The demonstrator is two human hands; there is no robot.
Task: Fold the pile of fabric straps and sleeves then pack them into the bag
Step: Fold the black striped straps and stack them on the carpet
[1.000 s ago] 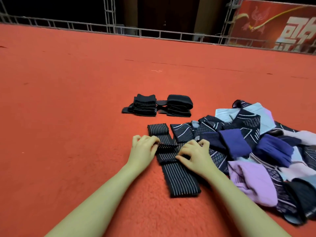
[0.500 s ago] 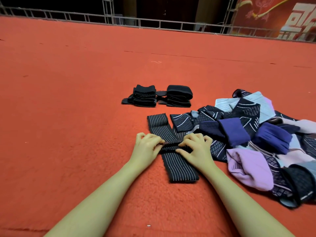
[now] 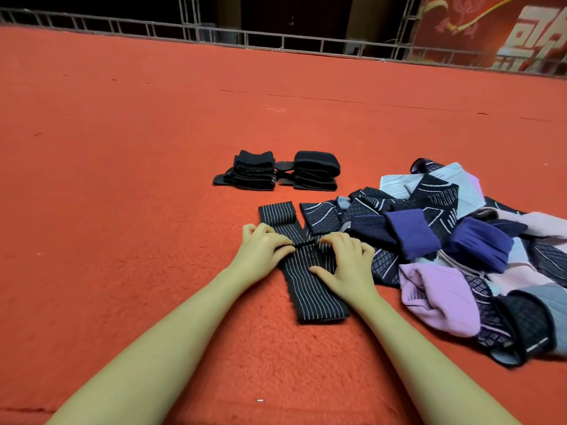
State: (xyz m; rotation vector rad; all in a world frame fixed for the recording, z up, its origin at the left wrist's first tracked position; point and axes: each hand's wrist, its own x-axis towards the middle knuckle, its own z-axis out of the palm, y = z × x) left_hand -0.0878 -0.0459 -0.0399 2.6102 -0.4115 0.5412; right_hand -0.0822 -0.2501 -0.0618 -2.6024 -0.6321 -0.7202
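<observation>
Right hand (image 3: 346, 265) now flatter on striped strap (image 3: 313, 286), left hand (image 3: 260, 253) pinching its fold; banner (image 3: 503, 29) writing unreadable.

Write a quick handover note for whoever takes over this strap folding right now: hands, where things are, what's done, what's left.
Left hand pinches the fold edge of the striped strap; right hand presses on it with spread fingers.
The strap lies flat on the red carpet, partly folded.
Done: two folded black stacks sit farther out.
Left: finish this strap, then fold the unsorted pile on the right.
No bag is in view, so nothing is packed yet.
</observation>
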